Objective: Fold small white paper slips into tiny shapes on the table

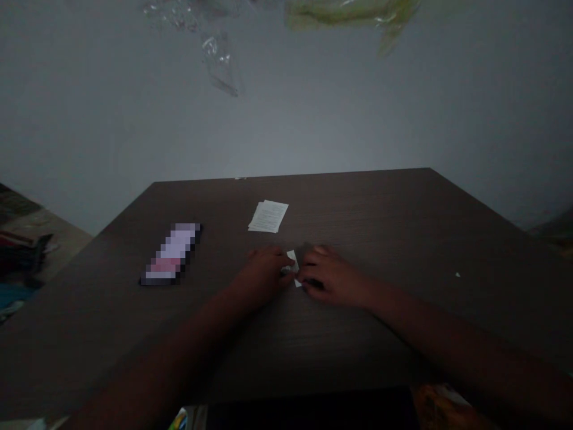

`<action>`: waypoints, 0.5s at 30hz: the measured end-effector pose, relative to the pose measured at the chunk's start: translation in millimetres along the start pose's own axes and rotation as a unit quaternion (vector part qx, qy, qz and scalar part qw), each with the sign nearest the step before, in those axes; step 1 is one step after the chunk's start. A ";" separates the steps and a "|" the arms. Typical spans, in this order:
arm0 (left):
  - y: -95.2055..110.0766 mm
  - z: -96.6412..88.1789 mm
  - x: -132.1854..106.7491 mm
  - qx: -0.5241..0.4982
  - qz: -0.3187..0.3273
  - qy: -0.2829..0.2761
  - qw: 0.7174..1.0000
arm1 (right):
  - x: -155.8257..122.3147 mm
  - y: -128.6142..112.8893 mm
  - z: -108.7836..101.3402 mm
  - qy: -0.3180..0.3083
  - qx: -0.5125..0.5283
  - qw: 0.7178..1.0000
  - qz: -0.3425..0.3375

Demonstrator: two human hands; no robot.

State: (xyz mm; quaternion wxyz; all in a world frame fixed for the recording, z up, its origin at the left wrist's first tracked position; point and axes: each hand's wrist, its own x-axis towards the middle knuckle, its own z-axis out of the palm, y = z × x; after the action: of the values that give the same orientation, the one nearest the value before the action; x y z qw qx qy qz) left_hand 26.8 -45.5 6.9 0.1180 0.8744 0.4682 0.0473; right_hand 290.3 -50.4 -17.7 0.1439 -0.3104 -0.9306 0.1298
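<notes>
Both hands meet at the middle of a dark wooden table [403,227]. My left hand [264,272] and my right hand [333,276] pinch a small white piece of paper [293,258] between their fingertips. The paper is mostly hidden by the fingers; only small white corners show. Something dark sits under my right fingers, too dim to make out. The fingers of both hands are curled closed on the paper.
A folded white printed sheet [268,216] lies just beyond the hands. A blurred rectangular object [171,254] lies to the left. A tiny white scrap [457,275] is on the right. Clear plastic bags [215,54] hang on the wall behind.
</notes>
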 end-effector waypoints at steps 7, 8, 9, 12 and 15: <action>0.3 -0.3 -2.6 0.012 0.003 0.013 1.000 | -4.6 -8.8 -1.7 -0.011 -0.012 1.000 -0.004; 0.2 -0.7 -2.7 0.014 0.004 0.012 1.000 | -5.9 -9.1 -1.3 -0.010 -0.006 1.000 -0.003; 0.3 -1.3 -2.6 0.015 0.004 0.007 1.000 | -6.8 -8.7 -0.7 -0.006 0.001 1.000 -0.002; 2.6 -3.4 -2.3 0.011 0.013 -0.012 1.000 | -6.6 -1.4 1.2 0.016 0.038 0.999 0.006; 7.6 -4.3 -3.2 0.003 0.044 -0.031 0.999 | -4.2 16.0 0.0 0.068 0.072 0.994 0.049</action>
State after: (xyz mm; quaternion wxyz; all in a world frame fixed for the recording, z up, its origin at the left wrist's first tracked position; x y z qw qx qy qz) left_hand 30.3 -51.5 13.0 0.1279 0.8955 0.4257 0.0242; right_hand 302.2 -40.6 -23.8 0.2217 -0.3529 -0.8907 0.1818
